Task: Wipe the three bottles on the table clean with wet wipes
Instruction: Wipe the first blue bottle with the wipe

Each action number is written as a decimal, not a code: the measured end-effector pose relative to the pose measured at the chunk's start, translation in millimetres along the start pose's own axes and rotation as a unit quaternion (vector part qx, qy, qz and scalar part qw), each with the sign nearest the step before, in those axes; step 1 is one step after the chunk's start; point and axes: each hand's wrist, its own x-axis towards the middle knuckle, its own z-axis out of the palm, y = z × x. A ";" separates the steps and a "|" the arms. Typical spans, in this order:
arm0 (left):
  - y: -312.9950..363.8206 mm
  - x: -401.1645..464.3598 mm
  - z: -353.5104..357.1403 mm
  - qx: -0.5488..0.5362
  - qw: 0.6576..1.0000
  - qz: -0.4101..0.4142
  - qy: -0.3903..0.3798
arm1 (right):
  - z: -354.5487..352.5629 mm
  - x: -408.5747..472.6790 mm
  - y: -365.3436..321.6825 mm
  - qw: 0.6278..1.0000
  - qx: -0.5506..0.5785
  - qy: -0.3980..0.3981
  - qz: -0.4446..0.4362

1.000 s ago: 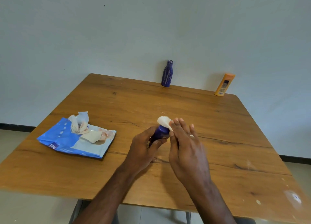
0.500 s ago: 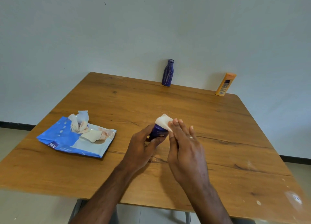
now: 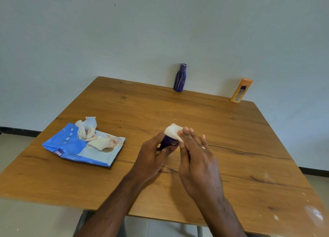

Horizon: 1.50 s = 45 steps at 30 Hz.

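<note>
A small dark purple bottle (image 3: pixel 168 142) is being held just above the wooden table (image 3: pixel 231 138), near its middle, w/ a white wet wipe (image 3: pixel 173 132) lying over the bottle's top end. Only a bit of the bottle's body is showing btwn the two hands; can't tell whether it's touching the tabletop.

The left hand (image 3: pixel 153 158) is gripping the bottle from the left & below, fingers and thumb curling round the body. The right hand (image 3: pixel 197 158) is pressing on the wipe from the right side, its fingers (image 3: pixel 186 132) lying nearly straight and close together against the cloth, w/ the palm facing left; it isn't curling round anything.

Left of the hands, a blue wet-wipe pack (image 3: pixel 74 147) is lying flat on the table, w/ its flap (image 3: pixel 98 144) open and crumpled wipes (image 3: pixel 87 128) sticking up from the opening.

At the far edge, against the wall (image 3: pixel 160 32), a tall dark purple bottle (image 3: pixel 179 78) is standing upright, approx. in line w/ the hands. Further right along the same edge, an orange bottle (image 3: pixel 241 90) is standing and leaning back on the wall, well apart from the purple one. White specks (image 3: pixel 276 217) are showing on the table's near right corner.
</note>
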 end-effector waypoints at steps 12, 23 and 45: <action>-6.0 -6.4 -4.1 -0.028 0.997 -0.075 -0.003 | 17.2 -3.3 -24.5 0.998 0.008 -0.020 -0.059; -2.4 -1.7 1.1 0.011 0.999 -0.044 -0.011 | 5.8 17.9 -16.1 0.999 -0.021 -0.044 -0.015; 5.9 -0.4 -6.9 0.035 0.999 -0.021 0.010 | 18.8 -15.3 28.8 0.968 0.169 0.023 0.183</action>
